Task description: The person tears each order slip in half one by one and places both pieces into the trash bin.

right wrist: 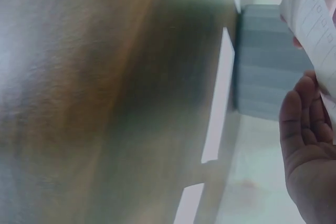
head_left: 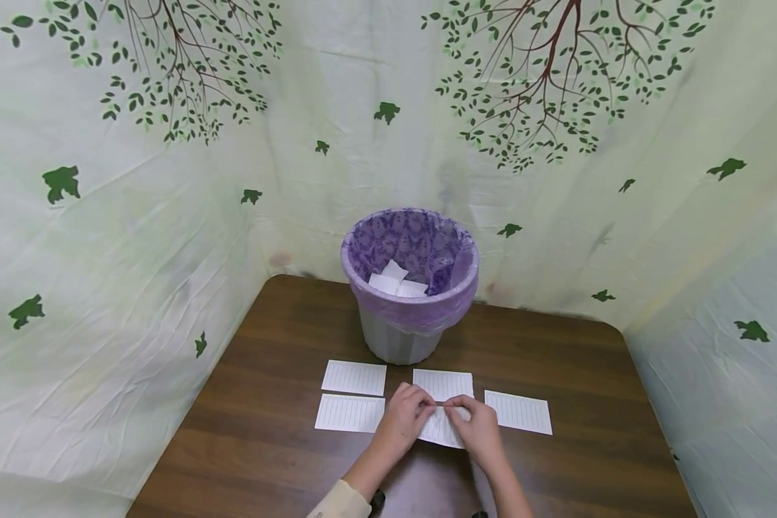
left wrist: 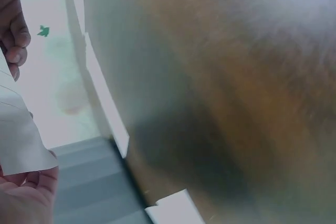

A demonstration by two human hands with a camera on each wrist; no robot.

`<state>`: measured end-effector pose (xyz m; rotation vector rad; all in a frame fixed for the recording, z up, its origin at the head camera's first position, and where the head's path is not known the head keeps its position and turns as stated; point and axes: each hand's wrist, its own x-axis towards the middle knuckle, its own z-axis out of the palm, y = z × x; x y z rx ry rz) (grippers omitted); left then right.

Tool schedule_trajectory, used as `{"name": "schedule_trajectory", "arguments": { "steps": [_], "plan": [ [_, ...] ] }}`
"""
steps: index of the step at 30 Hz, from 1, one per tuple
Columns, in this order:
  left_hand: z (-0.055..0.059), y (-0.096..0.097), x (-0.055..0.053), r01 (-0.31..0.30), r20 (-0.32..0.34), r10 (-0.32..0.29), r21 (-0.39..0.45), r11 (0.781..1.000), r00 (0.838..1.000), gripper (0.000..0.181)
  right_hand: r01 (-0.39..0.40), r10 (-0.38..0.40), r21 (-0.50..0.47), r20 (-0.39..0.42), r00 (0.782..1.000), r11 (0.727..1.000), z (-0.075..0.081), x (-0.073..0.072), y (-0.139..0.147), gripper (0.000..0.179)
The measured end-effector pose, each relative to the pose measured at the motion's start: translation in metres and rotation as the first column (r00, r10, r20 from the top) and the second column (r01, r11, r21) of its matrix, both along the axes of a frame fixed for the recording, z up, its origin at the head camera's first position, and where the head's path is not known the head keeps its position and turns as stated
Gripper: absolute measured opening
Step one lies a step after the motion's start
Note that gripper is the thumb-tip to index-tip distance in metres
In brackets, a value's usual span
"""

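Note:
A small lined sheet of paper (head_left: 442, 430) is held up over the table between both hands. My left hand (head_left: 401, 419) pinches its upper edge on the left, thumb and fingertips together. My right hand (head_left: 479, 429) pinches the same edge close by on the right. In the left wrist view the paper (left wrist: 21, 140) spans from the left hand (left wrist: 31, 195) below to the right hand above. The right wrist view shows printed lines on the paper (right wrist: 317, 24), with the right hand (right wrist: 310, 140) under it. Just behind lies another lined sheet (head_left: 443, 384), partly overlapped by the fingers.
Two lined sheets, a far one (head_left: 354, 378) and a near one (head_left: 350, 413), lie left of the hands. Another sheet (head_left: 518, 412) lies to the right. A bin (head_left: 398, 338) with a purple liner (head_left: 408, 306) stands behind, white paper pieces (head_left: 395, 280) inside. Leaf-patterned cloth (head_left: 168, 288) surrounds the wooden table (head_left: 246, 432).

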<state>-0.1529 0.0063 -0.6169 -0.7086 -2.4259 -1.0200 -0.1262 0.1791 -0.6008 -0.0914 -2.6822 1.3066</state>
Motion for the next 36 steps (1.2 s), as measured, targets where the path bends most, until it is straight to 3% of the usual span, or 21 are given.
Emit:
{"name": "schedule_trajectory", "arguments": {
  "steps": [9, 20, 29, 36],
  "plan": [
    [0.028, -0.01, 0.002, 0.02, -0.13, -0.024, -0.033, 0.999, 0.991, 0.016, -0.005, 0.007, -0.075, 0.025, 1.0, 0.997, 0.028, 0.003, -0.005, 0.009],
    [0.073, -0.016, 0.012, 0.042, -0.167, -0.048, -0.04, 0.998, 0.985, 0.009, -0.047, 0.027, -0.143, -0.138, 0.99, 0.989, 0.065, 0.01, -0.009, 0.008],
    [0.085, -0.018, 0.017, 0.046, -0.267, -0.051, -0.026, 0.999, 0.962, 0.01, -0.064, 0.034, -0.209, -0.143, 0.989, 0.976, 0.075, 0.014, -0.01, 0.009],
    [0.089, -0.019, 0.019, 0.053, -0.335, -0.06, -0.031, 0.998, 0.94, 0.012, -0.045, 0.025, -0.287, -0.072, 0.997, 0.957, 0.079, 0.016, -0.01, 0.004]
  ]
}}
